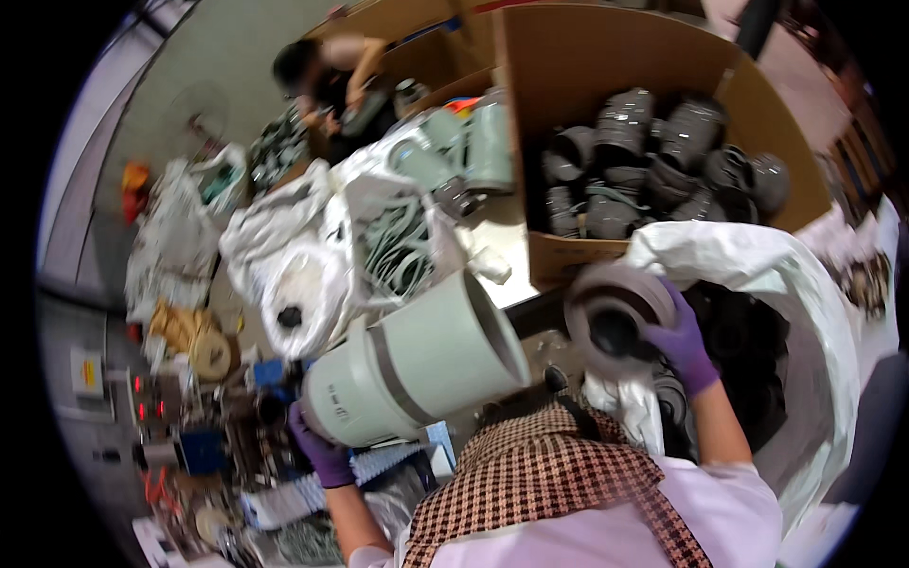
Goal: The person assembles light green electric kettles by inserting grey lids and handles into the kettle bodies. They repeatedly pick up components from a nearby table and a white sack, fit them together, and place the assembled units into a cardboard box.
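Pale green pipe fitting (454,346) tilts before the apron (530,459), its lower end gripped by the left hand (324,454). The right hand (684,343) grips a grey ring (589,317); steady support under the fitting should prevent slipping.

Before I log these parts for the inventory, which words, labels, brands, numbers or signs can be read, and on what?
Nothing reads clearly enough to quote.
Pale green cylinder: dark marks near its narrower end, too small and blurred.
White panel: yellow label, too small.
Grey round part: blurred, no text visible.
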{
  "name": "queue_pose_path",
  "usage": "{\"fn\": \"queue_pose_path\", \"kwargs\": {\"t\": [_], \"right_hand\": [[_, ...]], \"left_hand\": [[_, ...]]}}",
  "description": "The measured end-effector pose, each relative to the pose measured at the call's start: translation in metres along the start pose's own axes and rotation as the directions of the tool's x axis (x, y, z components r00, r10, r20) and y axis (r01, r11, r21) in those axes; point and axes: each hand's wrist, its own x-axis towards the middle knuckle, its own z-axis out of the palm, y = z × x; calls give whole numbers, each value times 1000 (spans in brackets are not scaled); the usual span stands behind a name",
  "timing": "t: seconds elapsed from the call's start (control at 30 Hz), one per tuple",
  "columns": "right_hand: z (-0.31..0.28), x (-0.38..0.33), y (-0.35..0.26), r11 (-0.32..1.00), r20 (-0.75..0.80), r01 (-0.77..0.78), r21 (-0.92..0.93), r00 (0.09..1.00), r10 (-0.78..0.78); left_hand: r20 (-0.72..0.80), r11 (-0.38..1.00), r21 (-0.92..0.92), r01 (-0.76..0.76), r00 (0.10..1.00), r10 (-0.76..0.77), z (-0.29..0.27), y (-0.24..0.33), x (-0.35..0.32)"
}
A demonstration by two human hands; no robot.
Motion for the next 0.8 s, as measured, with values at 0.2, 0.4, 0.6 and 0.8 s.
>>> {"fn": "queue_pose_path", "kwargs": {"t": [0.2,0.4,0.6,0.8], "right_hand": [[186,89,15,930,425,368,-10,843,-329],[281,66,23,690,677,710,139,441,-590],[360,12,66,832,739,552,51,540,-403],[418,-42,172,928,528,-296,-224,764,371]], "left_hand": [[-236,989,129,70,971,-38,-9,34,-122],[-462,931,237,277,875,-143,-45,56,-181],[-633,804,-581,127,551,-544,-115,74,-191],[-537,951,-227,212,787,-304,-227,65,-206]]}}
